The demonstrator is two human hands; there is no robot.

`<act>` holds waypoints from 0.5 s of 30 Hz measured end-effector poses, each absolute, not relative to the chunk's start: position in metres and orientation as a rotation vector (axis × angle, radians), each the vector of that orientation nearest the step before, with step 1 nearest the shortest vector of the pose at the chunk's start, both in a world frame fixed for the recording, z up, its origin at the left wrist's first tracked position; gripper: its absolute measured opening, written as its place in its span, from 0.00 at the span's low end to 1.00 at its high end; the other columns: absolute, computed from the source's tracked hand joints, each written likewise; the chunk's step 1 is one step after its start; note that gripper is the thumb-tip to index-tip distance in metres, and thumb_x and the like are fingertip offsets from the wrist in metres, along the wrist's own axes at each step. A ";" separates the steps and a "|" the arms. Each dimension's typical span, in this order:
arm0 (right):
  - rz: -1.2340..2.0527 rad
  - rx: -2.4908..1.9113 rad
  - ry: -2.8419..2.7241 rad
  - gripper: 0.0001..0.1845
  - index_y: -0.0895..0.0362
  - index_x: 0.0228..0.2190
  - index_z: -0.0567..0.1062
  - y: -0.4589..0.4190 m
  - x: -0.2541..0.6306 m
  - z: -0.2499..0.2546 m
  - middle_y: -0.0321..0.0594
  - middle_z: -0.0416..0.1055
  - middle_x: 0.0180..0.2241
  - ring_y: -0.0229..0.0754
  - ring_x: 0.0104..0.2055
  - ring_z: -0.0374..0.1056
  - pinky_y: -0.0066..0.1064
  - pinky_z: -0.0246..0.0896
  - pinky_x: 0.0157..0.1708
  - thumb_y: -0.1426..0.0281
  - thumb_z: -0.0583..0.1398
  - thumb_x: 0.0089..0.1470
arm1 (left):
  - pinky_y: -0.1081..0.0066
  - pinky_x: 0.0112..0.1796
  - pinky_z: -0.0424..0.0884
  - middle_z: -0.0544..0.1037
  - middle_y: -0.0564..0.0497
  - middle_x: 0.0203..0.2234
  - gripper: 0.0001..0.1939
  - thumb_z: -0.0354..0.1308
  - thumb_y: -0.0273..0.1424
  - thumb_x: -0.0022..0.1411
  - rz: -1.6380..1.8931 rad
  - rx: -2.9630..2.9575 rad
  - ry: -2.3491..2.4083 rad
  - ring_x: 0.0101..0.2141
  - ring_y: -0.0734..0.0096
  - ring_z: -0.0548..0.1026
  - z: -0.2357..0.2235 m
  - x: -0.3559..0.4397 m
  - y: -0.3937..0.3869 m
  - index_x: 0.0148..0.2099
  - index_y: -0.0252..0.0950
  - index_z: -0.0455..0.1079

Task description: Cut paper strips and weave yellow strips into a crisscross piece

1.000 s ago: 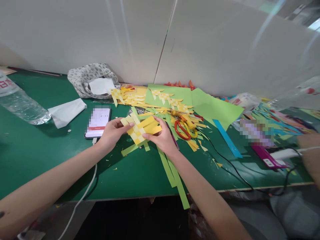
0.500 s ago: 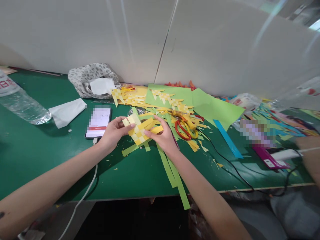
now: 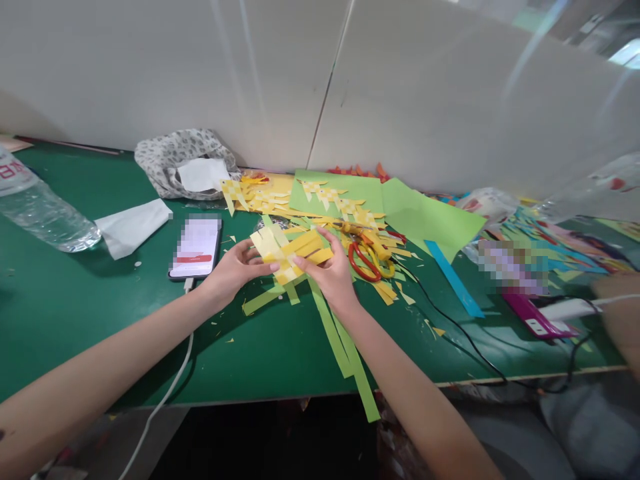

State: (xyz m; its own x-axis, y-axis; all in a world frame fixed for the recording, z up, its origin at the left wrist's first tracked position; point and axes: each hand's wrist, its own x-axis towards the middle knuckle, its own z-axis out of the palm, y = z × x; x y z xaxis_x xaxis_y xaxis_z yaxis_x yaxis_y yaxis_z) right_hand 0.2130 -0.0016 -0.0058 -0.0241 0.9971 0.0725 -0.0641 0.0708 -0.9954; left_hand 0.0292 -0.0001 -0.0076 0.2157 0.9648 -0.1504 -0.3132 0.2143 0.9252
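Between my hands, just above the table, is a woven piece of pale and deep yellow paper strips (image 3: pixel 286 275). My left hand (image 3: pixel 243 269) pinches its left side, thumb on top and fingers partly behind. On its right side my right hand (image 3: pixel 330 270) grips the loose deep-yellow ends, thumb across the weave. Beneath and toward the table's front edge lie green paper strips (image 3: pixel 334 330). Scissors with red and yellow handles (image 3: pixel 365 261) rest right of my right hand. Several yellow checked fish-like woven pieces (image 3: pixel 325 192) lie behind.
A phone (image 3: pixel 195 248) with a white cable lies left of my hands, near a white tissue (image 3: pixel 134 228) and a water bottle (image 3: pixel 45 207). Green paper sheets (image 3: pixel 430 217), a blue strip (image 3: pixel 454 279) and a magenta power bank (image 3: pixel 533 317) are on the right. Another person's arm (image 3: pixel 620 310) shows at the right edge.
Both hands and the woven paper have shifted slightly right. The piece has tilted, and my left hand's thumb has moved lower along its edge. The things on the table stay in place.
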 end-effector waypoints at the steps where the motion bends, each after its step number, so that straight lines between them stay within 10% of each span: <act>1: 1.202 -1.094 -1.222 0.48 0.49 0.58 0.54 -0.002 0.213 -0.006 0.44 0.71 0.48 0.49 0.47 0.72 0.45 0.69 0.48 0.62 0.69 0.39 | 0.68 0.46 0.72 0.77 0.46 0.45 0.28 0.70 0.26 0.44 1.054 0.907 0.895 0.42 0.68 0.77 -0.007 0.029 0.000 0.49 0.36 0.67; 15: 1.253 -1.124 -1.377 0.52 0.50 0.59 0.54 -0.004 0.214 0.000 0.39 0.76 0.37 0.45 0.39 0.73 0.40 0.70 0.41 0.63 0.71 0.36 | 0.73 0.27 0.70 0.75 0.54 0.26 0.25 0.72 0.32 0.42 1.081 1.103 1.177 0.25 0.73 0.73 -0.004 0.027 -0.001 0.45 0.39 0.72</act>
State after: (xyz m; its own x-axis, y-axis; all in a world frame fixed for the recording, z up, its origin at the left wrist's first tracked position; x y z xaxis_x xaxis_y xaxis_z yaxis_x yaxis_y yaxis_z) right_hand 0.2139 -0.0039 0.0001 -0.1493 0.9873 0.0541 0.0387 0.0605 -0.9974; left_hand 0.0266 -0.0014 -0.0035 0.0775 0.9879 -0.1340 -0.0495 0.1381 0.9892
